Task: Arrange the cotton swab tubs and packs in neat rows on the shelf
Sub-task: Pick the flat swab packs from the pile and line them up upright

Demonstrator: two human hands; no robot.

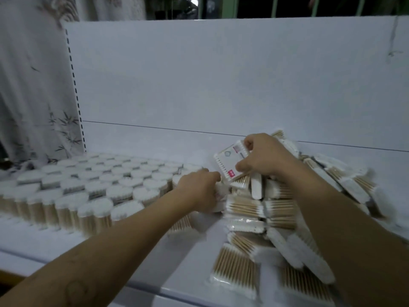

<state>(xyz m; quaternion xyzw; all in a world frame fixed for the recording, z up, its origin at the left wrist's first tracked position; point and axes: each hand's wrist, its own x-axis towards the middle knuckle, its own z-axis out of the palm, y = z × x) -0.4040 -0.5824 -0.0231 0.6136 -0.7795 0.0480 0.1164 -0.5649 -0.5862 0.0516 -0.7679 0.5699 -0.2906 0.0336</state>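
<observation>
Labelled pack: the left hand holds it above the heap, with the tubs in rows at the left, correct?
No. The head view shows the right hand holding the labelled pack above the heap; the tubs do stand in rows at the left.

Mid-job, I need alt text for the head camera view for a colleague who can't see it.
The right hand pinches a labelled pack above a loose pile of packs on the right of a white shelf. The left hand touches the pile's left edge, its grip blurred. Upright tubs stand in tight rows on the left.
</observation>
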